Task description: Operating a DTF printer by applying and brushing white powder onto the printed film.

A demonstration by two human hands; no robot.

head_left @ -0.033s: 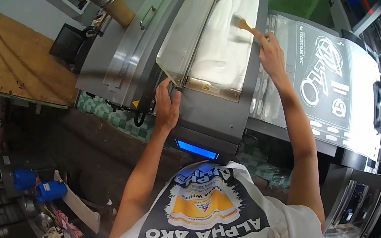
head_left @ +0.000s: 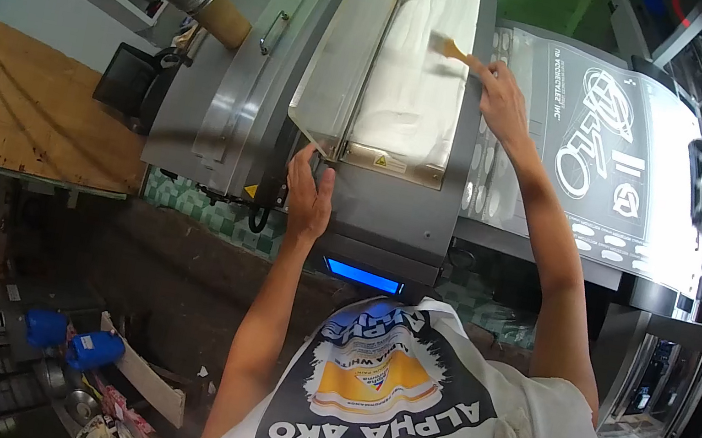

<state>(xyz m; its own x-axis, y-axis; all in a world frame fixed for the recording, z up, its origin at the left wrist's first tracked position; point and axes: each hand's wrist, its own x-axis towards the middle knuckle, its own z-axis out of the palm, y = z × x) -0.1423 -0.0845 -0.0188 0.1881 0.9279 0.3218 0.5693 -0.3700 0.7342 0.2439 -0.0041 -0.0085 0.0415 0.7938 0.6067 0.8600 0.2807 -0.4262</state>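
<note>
In the upper middle of the frame, the right hand (head_left: 505,104) grips a wooden-handled brush (head_left: 456,52), its bristles over a metal-rimmed tray (head_left: 425,177). The left hand (head_left: 309,198), thumb spread from fingers, meets the clear lid's (head_left: 338,59) lower corner. White material (head_left: 410,90) covers most of the tray; spreading seems well along, though uneven ridges remain.

Flat grey metal machine top (head_left: 382,210) here, a rectangular steel tray (head_left: 421,176) set into it, and look, streaky white powder (head_left: 405,89) lies right across that tray! A clear plastic panel (head_left: 340,60) slants along the tray's left side. Over to the right, a grey platform (head_left: 540,255) carries a wide translucent film sheet (head_left: 548,159) printed with white lettering and emblems.
</note>
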